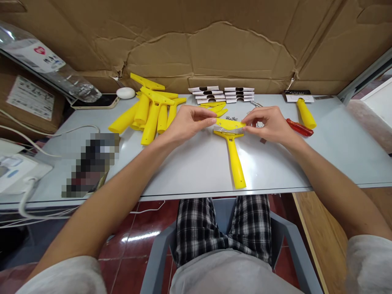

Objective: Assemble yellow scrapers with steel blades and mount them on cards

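A yellow scraper handle (234,161) lies on the table in front of me, its grip pointing towards the near edge. Across its wide head rests a thin metal blade (227,130). Just above the blade is a yellow cover plate (228,123), tilted over the head. My left hand (190,123) pinches the plate's left end between thumb and fingers. At the right end, the thumb and fingers of my right hand (268,122) close on the same plate. Small dark screws (232,118) lie behind the plate. More yellow cover plates (216,108) lie beyond my left fingers.
Several yellow handles (150,122) are piled at the left. Two stacks of white packets (210,95) stand at the back. To the right lie a red-handled tool (300,127) and another yellow scraper (306,114). A phone (94,101) and a plastic bottle (58,65) are far left.
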Action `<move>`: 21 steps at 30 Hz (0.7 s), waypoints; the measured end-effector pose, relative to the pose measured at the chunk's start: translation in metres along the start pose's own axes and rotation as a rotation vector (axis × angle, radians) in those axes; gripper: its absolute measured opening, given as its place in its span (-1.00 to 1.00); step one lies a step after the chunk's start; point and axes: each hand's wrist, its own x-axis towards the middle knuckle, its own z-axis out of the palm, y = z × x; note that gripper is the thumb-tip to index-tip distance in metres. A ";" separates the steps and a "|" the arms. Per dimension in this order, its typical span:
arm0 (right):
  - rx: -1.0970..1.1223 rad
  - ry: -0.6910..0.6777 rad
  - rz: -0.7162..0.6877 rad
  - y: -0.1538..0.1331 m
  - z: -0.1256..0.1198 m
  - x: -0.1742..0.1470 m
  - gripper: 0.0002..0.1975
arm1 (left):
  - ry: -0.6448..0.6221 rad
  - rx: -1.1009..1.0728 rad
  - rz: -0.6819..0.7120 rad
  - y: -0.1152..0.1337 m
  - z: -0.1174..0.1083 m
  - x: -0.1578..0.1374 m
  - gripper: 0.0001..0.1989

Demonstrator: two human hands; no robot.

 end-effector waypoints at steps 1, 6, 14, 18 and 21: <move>-0.003 -0.003 0.009 0.000 -0.001 0.000 -0.64 | -0.022 0.012 0.011 0.001 0.000 0.000 -0.61; -0.035 -0.045 0.019 0.004 -0.006 0.001 -0.60 | -0.081 0.113 0.065 -0.003 0.001 0.002 -0.67; -0.056 -0.129 0.024 0.009 -0.007 0.002 -0.56 | -0.124 0.386 0.278 -0.005 -0.002 0.002 -0.74; -0.049 -0.153 0.026 0.011 -0.005 0.003 -0.63 | -0.125 0.469 0.284 -0.009 -0.004 0.004 -0.73; -0.054 -0.169 0.042 0.014 -0.003 0.003 -0.65 | -0.143 0.493 0.285 -0.013 -0.004 0.006 -0.75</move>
